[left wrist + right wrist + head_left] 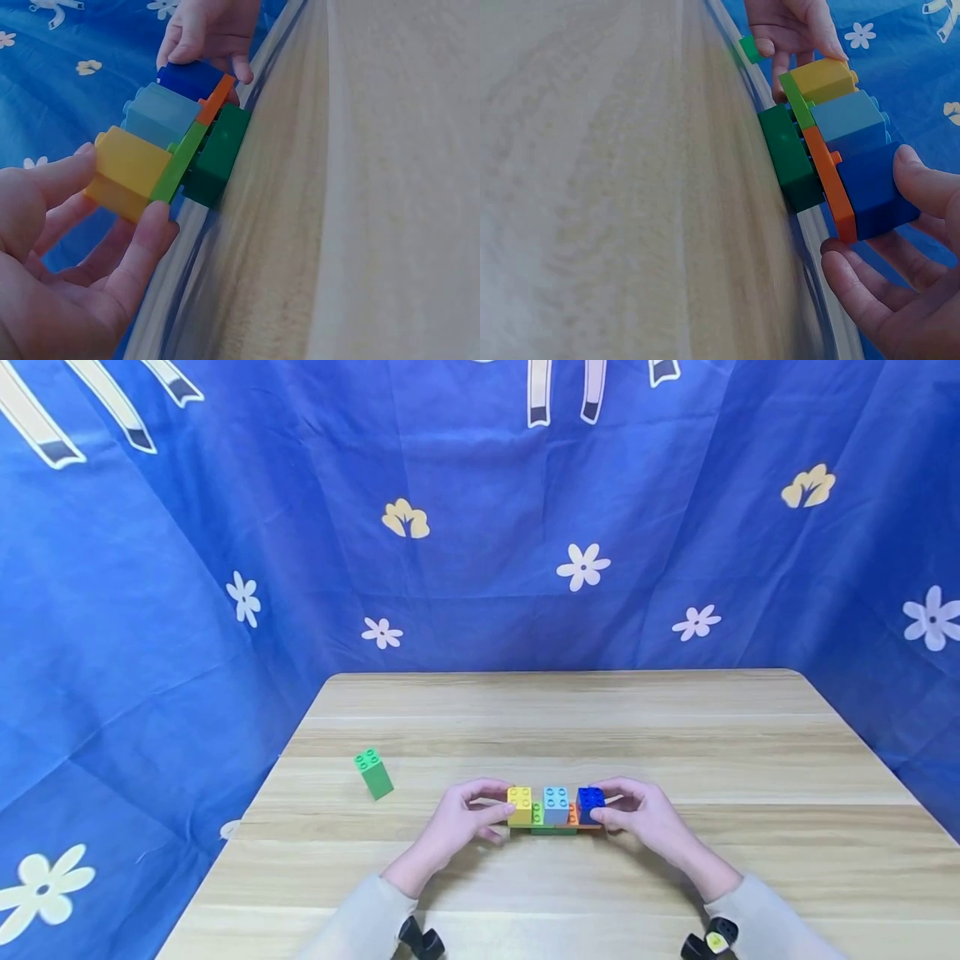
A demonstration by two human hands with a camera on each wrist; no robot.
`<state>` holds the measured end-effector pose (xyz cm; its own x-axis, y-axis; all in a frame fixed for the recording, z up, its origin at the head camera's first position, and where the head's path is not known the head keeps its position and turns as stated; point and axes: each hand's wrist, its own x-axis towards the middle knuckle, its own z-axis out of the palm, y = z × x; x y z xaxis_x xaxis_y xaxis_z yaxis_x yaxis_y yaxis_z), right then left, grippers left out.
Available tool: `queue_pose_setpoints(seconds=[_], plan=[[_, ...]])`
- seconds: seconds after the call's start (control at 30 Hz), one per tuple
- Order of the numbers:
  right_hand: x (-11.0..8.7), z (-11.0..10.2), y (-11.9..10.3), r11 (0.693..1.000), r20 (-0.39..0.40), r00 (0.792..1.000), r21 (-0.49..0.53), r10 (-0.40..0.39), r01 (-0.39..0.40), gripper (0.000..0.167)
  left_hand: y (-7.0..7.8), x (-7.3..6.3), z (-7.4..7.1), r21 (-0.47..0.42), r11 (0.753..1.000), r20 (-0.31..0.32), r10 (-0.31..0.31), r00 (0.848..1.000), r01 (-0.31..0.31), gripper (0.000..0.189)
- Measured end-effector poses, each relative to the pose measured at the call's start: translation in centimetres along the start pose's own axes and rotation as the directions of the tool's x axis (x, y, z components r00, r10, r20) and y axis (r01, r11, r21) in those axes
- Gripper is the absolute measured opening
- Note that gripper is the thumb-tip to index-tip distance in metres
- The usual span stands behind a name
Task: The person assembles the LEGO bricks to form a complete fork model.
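Note:
A toy-brick assembly stands between the hands. Its base is a dark green brick (789,157), topped by a flat light green brick (180,161) and a flat orange brick (829,184) end to end. A yellow brick (519,807), a light blue brick (556,807) and a dark blue brick (590,805) sit in a row on those. My left hand (459,820) pinches the yellow brick at the left end, one fingertip at the light green edge. At the other end, my right hand (651,817) grips the dark blue brick, with fingers beneath the orange overhang.
A separate green brick (373,774) stands on the wooden table (720,743) to the left of the hands. Blue printed cloth (480,468) hangs behind the table and along its sides.

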<state>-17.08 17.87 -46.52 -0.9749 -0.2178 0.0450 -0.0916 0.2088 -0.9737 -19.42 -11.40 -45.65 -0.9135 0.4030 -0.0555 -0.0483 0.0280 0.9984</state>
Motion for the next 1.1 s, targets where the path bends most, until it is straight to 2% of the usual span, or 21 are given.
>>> queue_pose_setpoints(seconds=[0.53, 0.8, 1.1], plan=[[0.26, 0.35, 0.04, 0.996, -0.014, 0.999, -0.074, -0.046, 0.045, 0.042, -0.06, -0.52, -0.24, -0.002, 1.0, -0.005, 0.002, 1.0, -0.002, 0.043], [0.14, 0.16, 0.05, 0.999, -0.003, 1.0, -0.05, -0.01, 0.01, 0.043, -0.03, -0.53, 0.08, 0.016, 1.0, -0.002, 0.002, 1.0, -0.002, 0.04], [0.04, -0.21, -0.14, 0.992, 0.027, 0.998, -0.11, -0.062, 0.064, 0.045, -0.03, -0.36, -0.02, 0.015, 1.0, 0.003, 0.015, 1.0, -0.015, 0.042]])
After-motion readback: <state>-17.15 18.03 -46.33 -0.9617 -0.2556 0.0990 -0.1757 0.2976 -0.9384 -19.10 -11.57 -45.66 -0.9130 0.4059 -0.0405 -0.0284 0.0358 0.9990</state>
